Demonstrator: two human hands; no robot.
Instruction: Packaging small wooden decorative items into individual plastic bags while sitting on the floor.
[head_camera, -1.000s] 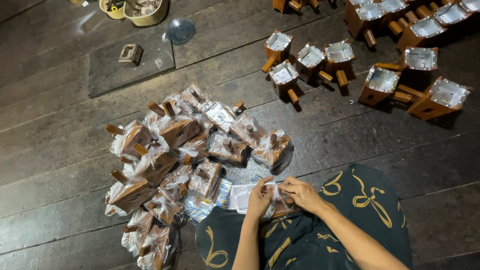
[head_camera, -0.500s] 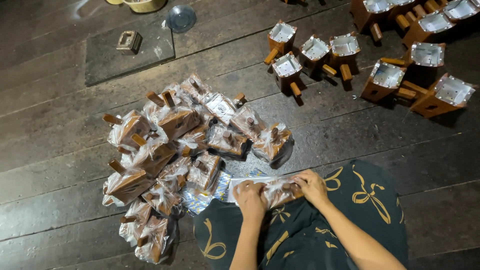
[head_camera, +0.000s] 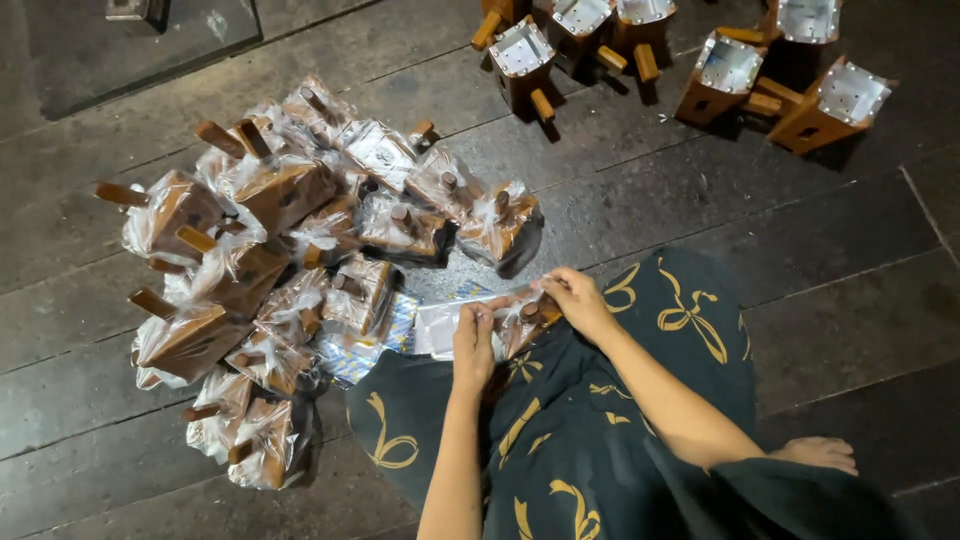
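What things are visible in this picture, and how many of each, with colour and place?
wrapped wooden blocks: a heap, too many to count exactly, brown in clear plastic bags, left of centre on the floor
unwrapped wooden blocks: about six in view, brown with pale metal-lined tops and peg handles, along the top edge at right
block being wrapped: one, brown, partly in clear plastic, between both hands
flat plastic bags: a small stack, clear with blue print, under the heap's near edge
dark slab: one, grey, top left
plank floor: dark wood
patterned cloth: black with yellow bows, over the person's lap
bare foot: one, lower right
left hand: on the bag
right hand: on the block
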